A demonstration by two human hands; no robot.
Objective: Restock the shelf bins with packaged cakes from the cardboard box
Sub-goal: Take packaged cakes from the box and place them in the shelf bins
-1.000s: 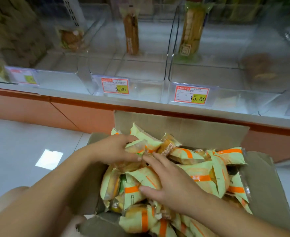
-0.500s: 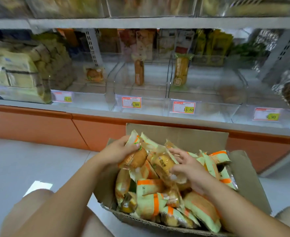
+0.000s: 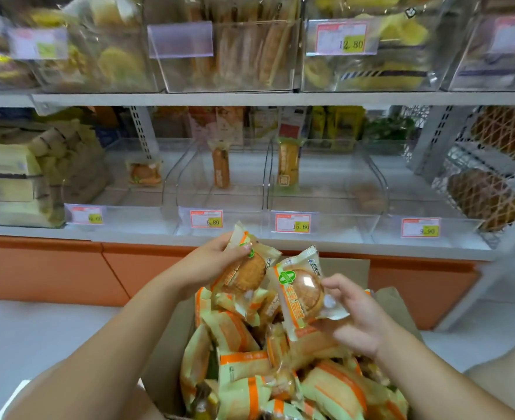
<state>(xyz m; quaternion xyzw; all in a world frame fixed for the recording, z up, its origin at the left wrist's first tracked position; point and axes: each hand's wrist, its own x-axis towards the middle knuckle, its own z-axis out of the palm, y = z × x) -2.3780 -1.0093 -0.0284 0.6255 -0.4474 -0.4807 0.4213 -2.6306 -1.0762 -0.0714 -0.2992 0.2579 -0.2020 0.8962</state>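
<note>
An open cardboard box (image 3: 398, 310) on the floor holds several cakes (image 3: 250, 377) in pale green and orange wrappers. My left hand (image 3: 207, 265) grips a wrapped round cake (image 3: 245, 274) above the box. My right hand (image 3: 351, 316) holds a second wrapped cake (image 3: 303, 292) beside it, its face turned toward me. Both cakes are raised in front of the low shelf. The clear bin (image 3: 219, 189) priced 6.80 holds one upright pack; the clear bin (image 3: 322, 189) priced 15.60 holds one upright yellow pack.
A bin (image 3: 119, 183) further left holds one small pack, and the far-left bin (image 3: 13, 177) is full of pale packs. The upper shelf (image 3: 250, 98) carries full clear bins. A wire basket (image 3: 489, 183) of brown goods stands at the right. An orange base panel (image 3: 53, 268) runs under the shelf.
Both hands have lifted out of the box, each with a cake, and risen toward the shelf. The view has tilted upward, bringing the upper shelf into sight.
</note>
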